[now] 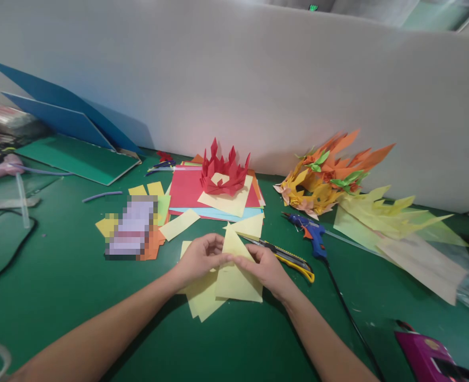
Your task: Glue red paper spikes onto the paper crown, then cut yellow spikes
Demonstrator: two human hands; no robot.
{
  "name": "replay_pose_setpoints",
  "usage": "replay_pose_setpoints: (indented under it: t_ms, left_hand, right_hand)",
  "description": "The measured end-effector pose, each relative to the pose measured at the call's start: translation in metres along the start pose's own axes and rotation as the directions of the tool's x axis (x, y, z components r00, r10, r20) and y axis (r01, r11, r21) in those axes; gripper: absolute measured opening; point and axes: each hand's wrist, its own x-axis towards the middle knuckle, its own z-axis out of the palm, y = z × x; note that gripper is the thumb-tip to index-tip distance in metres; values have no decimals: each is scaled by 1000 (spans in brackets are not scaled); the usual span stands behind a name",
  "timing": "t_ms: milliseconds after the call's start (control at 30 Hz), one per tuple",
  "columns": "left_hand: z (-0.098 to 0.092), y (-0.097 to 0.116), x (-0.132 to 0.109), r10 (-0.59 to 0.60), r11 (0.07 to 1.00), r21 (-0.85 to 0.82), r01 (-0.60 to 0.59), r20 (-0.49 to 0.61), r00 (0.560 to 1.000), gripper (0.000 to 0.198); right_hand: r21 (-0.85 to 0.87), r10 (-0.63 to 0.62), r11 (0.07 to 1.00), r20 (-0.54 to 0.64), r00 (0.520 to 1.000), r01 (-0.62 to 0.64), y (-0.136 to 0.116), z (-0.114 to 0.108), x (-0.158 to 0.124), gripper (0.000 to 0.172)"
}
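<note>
Between my two hands a sheet of pale yellow paper (pixel 239 281) stands with its top folded to a point. My left hand (pixel 202 257) pinches its left edge, thumb in front and fingers curled behind. My right hand (pixel 268 268) grips the right edge the same way, the two thumbs nearly meeting. More pale yellow sheets (pixel 200 302) lie on the table under and left of the held piece. Just behind my right hand rests a yellow and black utility knife (pixel 290 257). A red paper crown (pixel 225 178) sits beyond my hands on stacked coloured paper (pixel 184 185).
A blue glue gun (pixel 314 233) with a black cord lies to the right. Orange and yellow paper crowns (pixel 318 180) stand behind it, beside pale yellow cut strips (pixel 389 215). A blurred-out phone (pixel 133 225) is at left, blue and green boards (pixel 79 156) farther back. A magenta object (pixel 425 350) sits front right.
</note>
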Motion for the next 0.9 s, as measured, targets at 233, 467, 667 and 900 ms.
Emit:
replay_pose_setpoints:
  t_ms: [233, 467, 667, 900]
  left_hand:
    - [-2, 3, -2, -23, 999, 30, 24, -44, 999, 30]
    - [0, 0, -3, -55, 998, 34, 54, 32, 998, 29]
    - [2, 0, -2, -86, 996, 27, 85, 13, 996, 32]
    - [3, 1, -3, -92, 994, 53, 91, 12, 996, 32]
  right_hand:
    - [3, -15, 1000, -29, 999, 15, 5, -1, 3, 41]
    - [52, -31, 998, 57, 998, 28, 0, -2, 2, 46]
    - [69, -13, 998, 10, 1000, 12, 1, 0, 2, 46]
    - [50, -15, 999, -51, 999, 17, 1, 2, 1, 50]
